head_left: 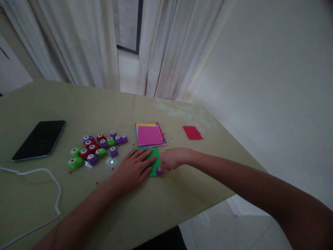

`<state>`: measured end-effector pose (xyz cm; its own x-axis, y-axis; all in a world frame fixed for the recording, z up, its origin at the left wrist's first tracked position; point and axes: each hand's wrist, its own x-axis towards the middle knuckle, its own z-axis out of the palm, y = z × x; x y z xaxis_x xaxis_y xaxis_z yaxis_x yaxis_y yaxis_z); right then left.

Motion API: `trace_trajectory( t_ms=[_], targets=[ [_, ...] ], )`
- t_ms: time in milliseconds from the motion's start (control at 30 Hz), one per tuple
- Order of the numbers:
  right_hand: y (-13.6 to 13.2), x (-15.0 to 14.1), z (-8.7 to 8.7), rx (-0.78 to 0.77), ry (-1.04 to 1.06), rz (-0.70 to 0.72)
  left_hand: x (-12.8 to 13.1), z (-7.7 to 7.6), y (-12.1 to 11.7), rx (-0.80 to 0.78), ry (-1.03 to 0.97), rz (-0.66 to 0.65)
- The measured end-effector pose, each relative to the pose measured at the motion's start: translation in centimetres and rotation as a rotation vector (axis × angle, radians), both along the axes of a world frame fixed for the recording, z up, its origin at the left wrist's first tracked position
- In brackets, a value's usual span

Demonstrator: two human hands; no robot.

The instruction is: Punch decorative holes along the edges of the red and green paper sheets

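Observation:
A green sheet of paper (155, 156) lies on the table just below a stack of coloured papers. My left hand (137, 168) is spread flat over its left part, fingers apart. At the sheet's lower right corner, my right hand (170, 159) is closed on a small purple craft punch (160, 172). Most of that punch is hidden under the fingers. To the left stands a group of purple, red and green craft punches (93, 148), several in all, with white round tops.
The paper stack (149, 135) has a pink sheet on top. A red sheet (193, 132) with notched edges lies farther right. At left are a black tablet (40, 140) and a white cable (58, 194). Small red paper bits (97, 183) dot the table (203, 180).

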<state>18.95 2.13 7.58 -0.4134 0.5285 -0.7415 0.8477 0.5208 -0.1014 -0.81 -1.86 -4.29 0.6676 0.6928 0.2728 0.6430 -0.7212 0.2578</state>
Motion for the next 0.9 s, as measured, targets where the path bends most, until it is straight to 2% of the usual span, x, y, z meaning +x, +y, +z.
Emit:
trace_trajectory(
  t_ms=[233, 367, 533, 733, 900],
  targets=[
    [-0.6, 0.3, 0.7, 0.007, -0.020, -0.037, -0.1, -0.2, 0.1, 0.012, 0.005, -0.006],
    [-0.8, 1.5, 0.6, -0.005, 0.084, -0.084, 0.0, -0.3, 0.3, 0.001, 0.003, -0.012],
    [-1.4, 3.0, 0.1, 0.083, 0.236, -0.149, -0.1, 0.0, 0.3, 0.000, -0.002, -0.013],
    [-3.7, 4.8, -1.5, 0.330, 0.539, -0.192, -0.2, 0.0, 0.3, 0.002, -0.001, -0.013],
    [-6.4, 6.0, -4.0, 0.410, 0.684, -0.098, -0.4, 0.0, 0.2, 0.011, 0.003, -0.018]
  ],
)
